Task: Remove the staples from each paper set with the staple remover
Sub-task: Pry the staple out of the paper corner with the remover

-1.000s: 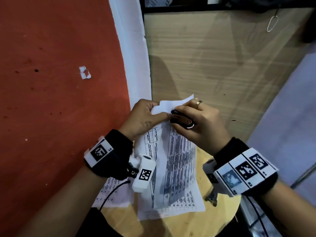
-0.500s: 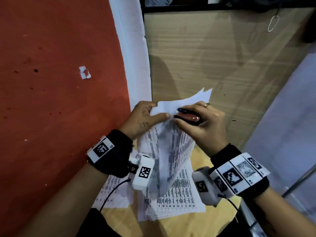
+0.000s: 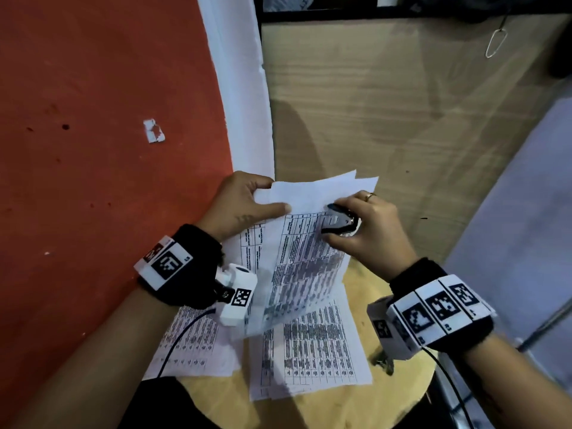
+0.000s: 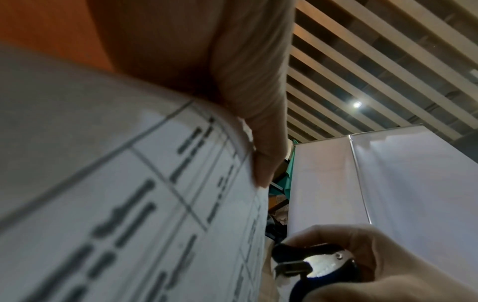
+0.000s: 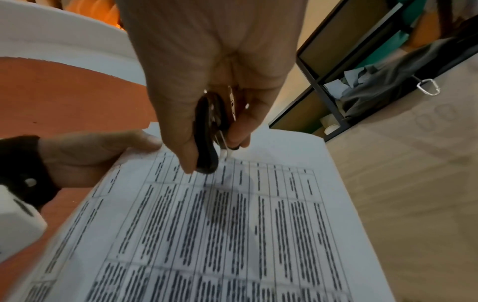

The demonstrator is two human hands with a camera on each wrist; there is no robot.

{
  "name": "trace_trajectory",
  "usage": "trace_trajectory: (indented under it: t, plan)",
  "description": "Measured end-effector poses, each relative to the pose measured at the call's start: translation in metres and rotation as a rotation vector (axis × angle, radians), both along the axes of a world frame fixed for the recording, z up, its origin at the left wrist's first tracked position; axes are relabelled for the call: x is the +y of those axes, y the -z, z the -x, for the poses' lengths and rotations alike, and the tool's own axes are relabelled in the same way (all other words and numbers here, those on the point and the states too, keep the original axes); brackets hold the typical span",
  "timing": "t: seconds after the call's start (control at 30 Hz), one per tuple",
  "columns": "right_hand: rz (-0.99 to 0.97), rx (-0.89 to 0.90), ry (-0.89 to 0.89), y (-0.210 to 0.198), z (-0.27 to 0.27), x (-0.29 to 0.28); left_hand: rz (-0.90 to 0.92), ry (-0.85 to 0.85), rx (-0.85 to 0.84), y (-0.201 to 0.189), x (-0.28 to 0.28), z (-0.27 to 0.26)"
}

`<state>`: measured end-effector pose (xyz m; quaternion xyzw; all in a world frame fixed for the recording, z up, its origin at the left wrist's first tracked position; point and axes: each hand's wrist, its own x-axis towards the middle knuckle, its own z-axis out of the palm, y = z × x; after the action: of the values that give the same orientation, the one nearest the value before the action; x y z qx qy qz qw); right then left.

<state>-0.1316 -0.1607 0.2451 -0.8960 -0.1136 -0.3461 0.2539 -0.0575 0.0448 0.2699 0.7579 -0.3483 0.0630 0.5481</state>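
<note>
A paper set (image 3: 305, 252) printed with tables is lifted off the round table, top edge away from me. My left hand (image 3: 247, 202) pinches its top left corner, thumb on the printed face (image 5: 145, 141). My right hand (image 3: 365, 230) grips a black staple remover (image 3: 339, 222) with metal claws, squeezed between thumb and fingers, just above the sheet's upper right part. In the right wrist view the staple remover (image 5: 209, 130) points down at the paper set (image 5: 232, 224). The left wrist view shows the paper set (image 4: 129, 204) close up and the staple remover (image 4: 310, 263) beside it. No staple is visible.
More printed sheets (image 3: 309, 354) lie flat on the round wooden table (image 3: 325, 410), some spreading to the left (image 3: 192, 345). An orange wall (image 3: 93, 150) rises at the left. A wooden panel (image 3: 402, 119) stands ahead, with a carabiner (image 3: 495, 41) hanging at top right.
The right hand drew the staple remover off the top corner and moved right. The paper set's top sheets opened out and tilted up, while the left hand kept its pinch.
</note>
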Motion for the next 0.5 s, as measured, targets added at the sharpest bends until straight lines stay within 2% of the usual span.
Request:
trace_trajectory:
  t: [0.13, 0.2, 0.33, 0.4, 0.43, 0.5]
  plan:
    - [-0.03, -0.035, -0.116, -0.021, 0.0, -0.001, -0.021, 0.015, 0.023, -0.002, 0.004, -0.004]
    - [0.046, 0.04, -0.178, -0.031, -0.001, -0.003, -0.055, 0.03, 0.01, -0.002, 0.004, -0.007]
    - [0.21, 0.306, -0.225, -0.045, -0.009, -0.003, -0.137, 0.07, -0.028, -0.007, 0.005, -0.005]
    - [0.21, 0.331, -0.247, -0.046, -0.012, -0.004, -0.157, 0.059, -0.035, -0.006, 0.007, -0.008]
    - [0.206, 0.323, -0.253, -0.046, -0.013, -0.004, -0.196, 0.028, -0.062, -0.006, 0.009, -0.009]
    - [0.221, 0.305, -0.254, -0.045, -0.011, -0.002, -0.388, -0.114, -0.193, -0.007, 0.008, -0.01]
